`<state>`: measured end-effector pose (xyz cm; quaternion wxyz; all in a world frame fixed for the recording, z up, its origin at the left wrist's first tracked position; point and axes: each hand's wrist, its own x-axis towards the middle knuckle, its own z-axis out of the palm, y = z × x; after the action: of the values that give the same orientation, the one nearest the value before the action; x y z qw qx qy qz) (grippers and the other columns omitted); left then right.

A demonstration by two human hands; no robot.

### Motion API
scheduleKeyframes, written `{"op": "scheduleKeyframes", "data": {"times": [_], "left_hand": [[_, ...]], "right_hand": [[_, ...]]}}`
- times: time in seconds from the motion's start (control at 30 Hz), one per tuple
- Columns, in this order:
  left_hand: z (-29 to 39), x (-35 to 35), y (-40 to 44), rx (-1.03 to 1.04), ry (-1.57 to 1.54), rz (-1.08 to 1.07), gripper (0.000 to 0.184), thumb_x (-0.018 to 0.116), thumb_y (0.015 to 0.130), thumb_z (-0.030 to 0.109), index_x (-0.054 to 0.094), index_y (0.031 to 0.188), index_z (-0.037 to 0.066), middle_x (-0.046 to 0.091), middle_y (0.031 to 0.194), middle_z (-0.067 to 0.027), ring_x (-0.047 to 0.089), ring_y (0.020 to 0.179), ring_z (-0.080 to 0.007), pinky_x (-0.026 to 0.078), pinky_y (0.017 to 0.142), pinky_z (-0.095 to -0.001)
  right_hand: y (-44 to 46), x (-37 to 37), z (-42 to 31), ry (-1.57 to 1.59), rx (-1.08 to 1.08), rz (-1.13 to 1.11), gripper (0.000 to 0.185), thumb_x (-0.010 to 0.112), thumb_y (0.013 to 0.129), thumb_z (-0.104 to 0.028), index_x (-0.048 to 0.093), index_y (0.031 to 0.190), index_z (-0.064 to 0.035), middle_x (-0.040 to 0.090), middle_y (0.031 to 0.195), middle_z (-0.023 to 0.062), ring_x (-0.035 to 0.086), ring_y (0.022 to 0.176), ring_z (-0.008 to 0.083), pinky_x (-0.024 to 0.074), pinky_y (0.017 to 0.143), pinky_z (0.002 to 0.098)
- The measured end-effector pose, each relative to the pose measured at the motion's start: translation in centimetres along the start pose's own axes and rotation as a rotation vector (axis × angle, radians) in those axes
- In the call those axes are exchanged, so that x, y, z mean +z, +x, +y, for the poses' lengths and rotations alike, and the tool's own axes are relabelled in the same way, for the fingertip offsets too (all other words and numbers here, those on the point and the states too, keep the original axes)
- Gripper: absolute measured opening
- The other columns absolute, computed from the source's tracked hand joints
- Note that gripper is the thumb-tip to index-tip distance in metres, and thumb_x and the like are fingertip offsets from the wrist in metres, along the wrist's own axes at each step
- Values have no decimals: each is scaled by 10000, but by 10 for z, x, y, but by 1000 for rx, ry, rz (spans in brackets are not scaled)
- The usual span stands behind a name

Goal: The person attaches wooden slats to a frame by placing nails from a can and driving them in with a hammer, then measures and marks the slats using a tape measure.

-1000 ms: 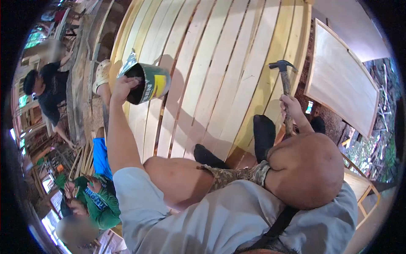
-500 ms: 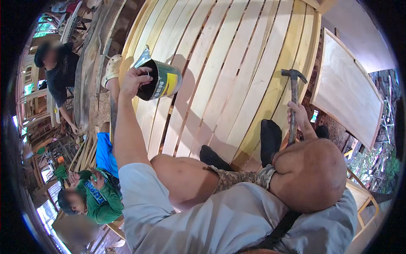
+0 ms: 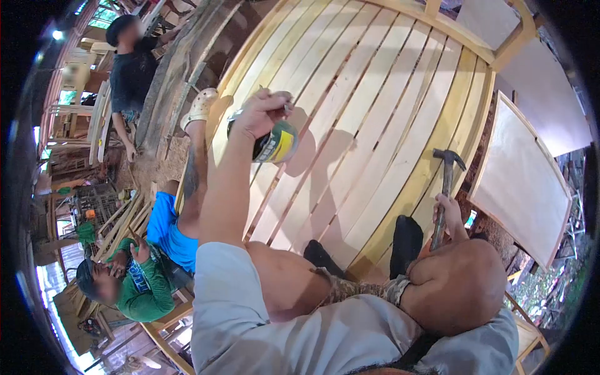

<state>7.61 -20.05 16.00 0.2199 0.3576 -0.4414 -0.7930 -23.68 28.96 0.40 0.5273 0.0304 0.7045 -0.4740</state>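
My left hand (image 3: 264,114) is closed above the dark can (image 3: 275,145) with a yellow label, covering much of its opening. Its fingertips are pressed together, perhaps on something small that I cannot make out. The can sits over the pale wooden slats (image 3: 350,119). In my right hand (image 3: 447,209) is a claw hammer (image 3: 448,170), gripped around the handle with its head pointing away from me. The hammer is held over the right side of the slatted panel, beside my dark-socked foot (image 3: 406,247).
A person in a dark shirt (image 3: 131,78) stands by rough boards at upper left. Another, in a green top (image 3: 147,284), sits at lower left. A framed panel (image 3: 525,181) leans at right. A wooden frame rail (image 3: 456,31) borders the slats' far end.
My left hand has moved up from the can's mouth, its fingers now curled. My view has shifted, so the slats, can and hammer appear lower and further right. The hammer stays in my right hand.
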Motion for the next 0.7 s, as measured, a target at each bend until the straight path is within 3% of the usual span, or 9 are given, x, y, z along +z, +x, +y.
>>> {"op": "scheduleKeyframes", "data": {"times": [0.13, 0.2, 0.27, 0.3, 0.33, 0.4, 0.47, 0.53, 0.7], "left_hand": [[-22, 34, 15, -77, 159, -209, 167, 722, 822, -20, 595, 930, -23, 686, 1050, -184, 709, 860, -263, 600, 815, -368], [-28, 67, 15, -127, 477, -388, 205, 713, 839, 33, 682, 1018, -61, 706, 947, -173, 698, 936, -247, 581, 781, -360], [-37, 114, 8, -121, 703, -396, 235, 714, 798, 77, 733, 999, -44, 712, 881, -161, 702, 874, -241, 570, 755, -353], [-50, 131, 16, -11, 965, -496, 228, 697, 779, 92, 740, 968, -27, 715, 877, -160, 701, 851, -248, 566, 757, -359], [-65, 148, 26, 108, 1225, -595, 223, 681, 759, 106, 746, 938, -10, 717, 873, -159, 700, 828, -254, 561, 759, -366], [-103, 186, 36, 323, 1382, -632, 211, 662, 734, 115, 750, 896, 12, 716, 881, -163, 698, 817, -276, 561, 774, -375], [-118, 226, 25, 359, 1113, -638, 204, 647, 757, 115, 740, 899, 3, 719, 898, -175, 702, 823, -280, 563, 776, -372], [-138, 257, 9, 299, 881, -437, 186, 656, 780, 112, 738, 906, 2, 722, 891, -171, 709, 823, -255, 566, 766, -350], [-207, 274, -22, 158, 558, -158, 198, 669, 821, 96, 721, 987, 0, 724, 897, -151, 711, 828, -203, 568, 750, -317]], "right_hand": [[3, 4, 6, -55, -53, 74, 301, 636, 920, -295, 506, 1040, -51, 563, 681, 68, 542, 446, 202, 459, 415, 346], [3, 9, 10, -185, -144, 93, 334, 659, 913, -247, 508, 1105, -19, 589, 772, 95, 602, 570, 234, 508, 513, 368], [16, 7, 27, -986, -939, 571, 430, 690, 892, -199, 496, 1212, 11, 597, 886, 119, 647, 795, 258, 538, 706, 374], [2, 13, 10, -1114, -974, 606, 465, 695, 889, -163, 501, 1270, 21, 608, 991, 125, 626, 982, 266, 504, 864, 360], [-6, 22, -6, -1115, -973, 610, 465, 695, 889, -163, 501, 1270, 21, 608, 991, 125, 626, 982, 266, 504, 864, 360], [-12, 37, -34, -473, -592, 112, 402, 671, 915, -130, 532, 1259, 25, 635, 1051, 111, 635, 973, 265, 514, 852, 352], [-16, 63, -59, -292, -618, -37, 297, 612, 964, -129, 574, 1219, 19, 650, 1097, 100, 644, 915, 238, 531, 798, 345], [-40, 86, -90, 214, -277, -250, 324, 574, 1012, -209, 563, 1259, 0, 662, 1073, 102, 661, 880, 195, 535, 761, 328], [-28, 82, -78, 147, -305, -113, 199, 518, 1031, -207, 580, 976, -27, 626, 862, 53, 601, 721, 152, 497, 669, 275]]}}
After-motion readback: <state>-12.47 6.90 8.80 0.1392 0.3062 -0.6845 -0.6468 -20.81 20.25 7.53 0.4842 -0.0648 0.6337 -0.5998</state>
